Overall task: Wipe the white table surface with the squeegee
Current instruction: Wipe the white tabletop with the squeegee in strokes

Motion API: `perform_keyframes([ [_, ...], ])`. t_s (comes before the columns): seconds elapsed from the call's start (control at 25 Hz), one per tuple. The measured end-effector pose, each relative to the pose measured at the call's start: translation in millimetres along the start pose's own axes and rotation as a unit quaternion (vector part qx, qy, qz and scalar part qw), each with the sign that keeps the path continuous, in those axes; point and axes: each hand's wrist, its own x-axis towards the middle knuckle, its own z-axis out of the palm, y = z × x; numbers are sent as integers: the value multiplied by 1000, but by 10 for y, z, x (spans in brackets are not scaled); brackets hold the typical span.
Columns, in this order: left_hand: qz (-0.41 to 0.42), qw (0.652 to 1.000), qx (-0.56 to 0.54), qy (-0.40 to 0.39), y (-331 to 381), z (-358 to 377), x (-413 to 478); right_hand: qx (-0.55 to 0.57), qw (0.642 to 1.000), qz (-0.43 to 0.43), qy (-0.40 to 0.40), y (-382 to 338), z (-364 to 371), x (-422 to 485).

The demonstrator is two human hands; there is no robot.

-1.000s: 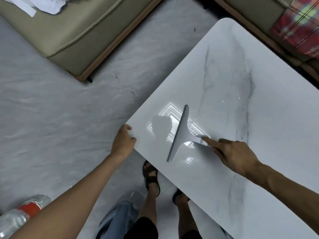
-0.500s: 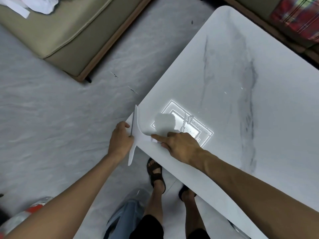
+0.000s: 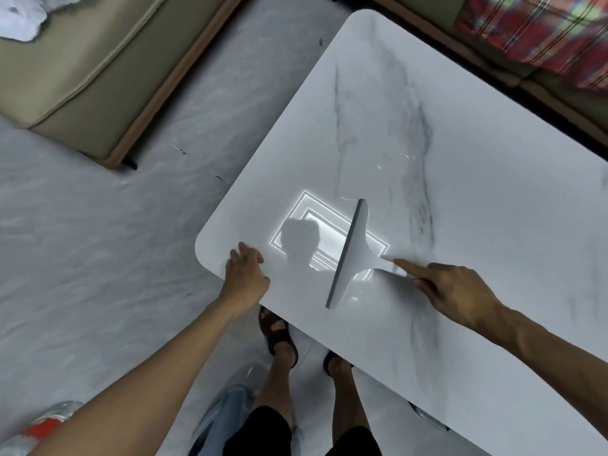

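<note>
A white marble-look table [image 3: 460, 179] fills the right of the view. A pale grey squeegee [image 3: 353, 255] lies with its long blade on the tabletop, over a bright ceiling-light reflection. My right hand [image 3: 450, 287] grips its handle, with the index finger stretched along it toward the blade. My left hand [image 3: 245, 274] rests at the table's near left corner, fingers relaxed over the edge. A few shiny wet streaks show beyond the blade's far end.
A beige sofa [image 3: 92, 67] stands at the upper left on the pale floor. A plaid cushion [image 3: 533, 31] lies on seating behind the table. A plastic bottle with a red label [image 3: 46, 426] lies at the lower left. My sandalled feet [image 3: 279, 337] stand under the table edge.
The squeegee was at the table's near left corner by my left hand half a second ago. My right hand has moved it back to the right onto the surface. My left hand stays at the corner.
</note>
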Motion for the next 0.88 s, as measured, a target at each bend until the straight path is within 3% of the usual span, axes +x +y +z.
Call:
perform_keyframes([
  [0.12,-25,1000,-2,-13,44,-28,45,15,1000,21,-1,48,-79,-174],
  [0.36,-55,990,-76,101,-131,-193,-19,67,992,-101,-25,-978,204,246],
  [0.52,-39,994,-47,93,-161,-152,-81,11,987,-150,-61,-1407,493,552],
  [0.88,75,995,-29,63,317,287,-172,-8,997,-19,-76,266,255,-225],
])
